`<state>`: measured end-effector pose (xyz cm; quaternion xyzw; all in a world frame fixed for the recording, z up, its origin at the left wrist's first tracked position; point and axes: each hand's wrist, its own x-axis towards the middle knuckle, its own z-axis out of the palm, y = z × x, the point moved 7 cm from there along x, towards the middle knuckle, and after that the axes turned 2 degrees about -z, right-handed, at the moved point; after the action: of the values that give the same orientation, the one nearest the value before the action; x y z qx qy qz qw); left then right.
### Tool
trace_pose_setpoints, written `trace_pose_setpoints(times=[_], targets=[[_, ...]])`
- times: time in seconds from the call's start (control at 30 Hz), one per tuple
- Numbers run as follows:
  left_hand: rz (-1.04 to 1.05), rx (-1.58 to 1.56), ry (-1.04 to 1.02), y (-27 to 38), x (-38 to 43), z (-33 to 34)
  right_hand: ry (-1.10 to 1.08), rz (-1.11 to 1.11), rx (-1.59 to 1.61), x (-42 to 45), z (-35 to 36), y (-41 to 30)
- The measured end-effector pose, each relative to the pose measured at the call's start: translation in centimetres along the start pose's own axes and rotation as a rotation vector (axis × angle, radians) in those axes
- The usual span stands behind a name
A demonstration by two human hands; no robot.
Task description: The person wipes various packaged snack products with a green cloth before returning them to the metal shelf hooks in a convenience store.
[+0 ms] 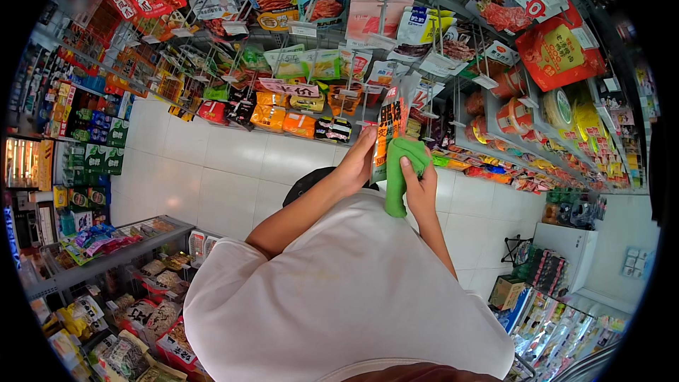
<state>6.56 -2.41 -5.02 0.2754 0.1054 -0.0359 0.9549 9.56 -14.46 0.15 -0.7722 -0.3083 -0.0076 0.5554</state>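
Observation:
My left hand (pixel 356 162) grips the left edge of an upright snack packet (pixel 383 140), which is orange and clear with printed writing. A folded green cloth (pixel 397 178) lies against the packet's right side. My right hand (pixel 421 180) is closed on this cloth, its thumb on top, and the cloth's lower end hangs down in front of my light shirt. Behind the packet hang rows of bagged snacks on metal hooks, among them an orange bag (pixel 269 112) and a pink bag (pixel 377 13).
Hook racks with price tags curve across the front and right, with plastic tubs (pixel 513 116) on the right shelves. A lower shelf unit (pixel 175 225) with bagged dried goods stands at the left. Drink cartons (pixel 114 132) are stacked farther left. A cardboard box (pixel 506 293) sits at the right.

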Motion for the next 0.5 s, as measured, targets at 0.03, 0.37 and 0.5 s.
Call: trace_pose_setpoints(times=[0.03, 0.37, 0.5], targets=[[0.049, 0.045, -0.006, 0.4, 0.2, 0.3, 0.033, 0.162, 0.179, 0.0, -0.1, 0.7], [0.203, 0.535, 0.026, 2.7, -0.6, -1.9, 0.107, 0.727, 0.68, -0.2, 1.2, 7.0], [0.318, 0.647, 0.264, 4.1, -0.8, -3.9, 0.036, 0.791, 1.051, -0.2, 2.5, 5.2]])
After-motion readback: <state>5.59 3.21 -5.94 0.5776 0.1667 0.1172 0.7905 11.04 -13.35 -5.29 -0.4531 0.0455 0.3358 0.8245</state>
